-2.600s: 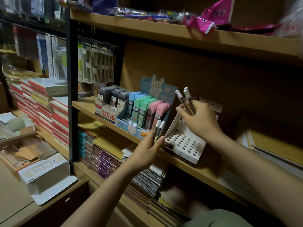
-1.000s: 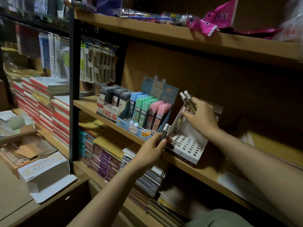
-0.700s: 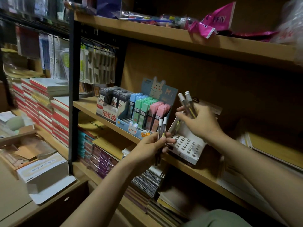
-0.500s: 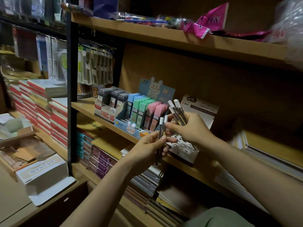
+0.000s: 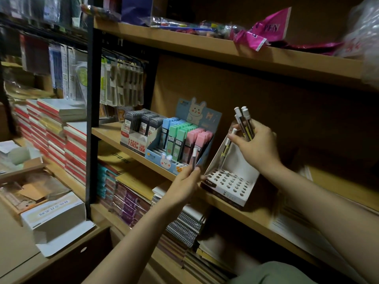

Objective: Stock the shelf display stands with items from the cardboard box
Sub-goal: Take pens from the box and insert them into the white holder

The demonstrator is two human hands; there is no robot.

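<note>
- Now the right hand (image 5: 255, 148) is back up beside the white pen display stand (image 5: 229, 181), fingers curled round a bundle of pens (image 5: 245, 124) with their white caps pointing up; half a second ago it was lower, close against the left hand in front of the stand.
- One pen (image 5: 224, 152) leans inside the stand against its left wall, tip down toward the holes, just below the right hand's fingertips.
- The left hand (image 5: 184, 185) pinches a single pen (image 5: 193, 158) upright, where it held two a moment before; it sits at the shelf's front edge, just left of the stand.
- The stand's perforated base shows its rows of holes open and unfilled toward the front, and its front edge reaches the lip of the middle shelf (image 5: 108, 132).
- Just left of the stand, nearly touching it, is the rabbit-printed lead-refill display (image 5: 180, 144) with blue, green and pink cases, and beyond that a display of grey cases (image 5: 139, 128).
- Open room lies above the stand up to the upper shelf (image 5: 205, 48), and to the right behind the forearm, where the shelf is dark and flat paper items lie.
- Lower left, an opened white cardboard box (image 5: 55, 218) rests on the worktop (image 5: 12, 253), well apart from both hands.
- Stacked notebooks (image 5: 67, 144) fill the neighbouring shelf at left.
</note>
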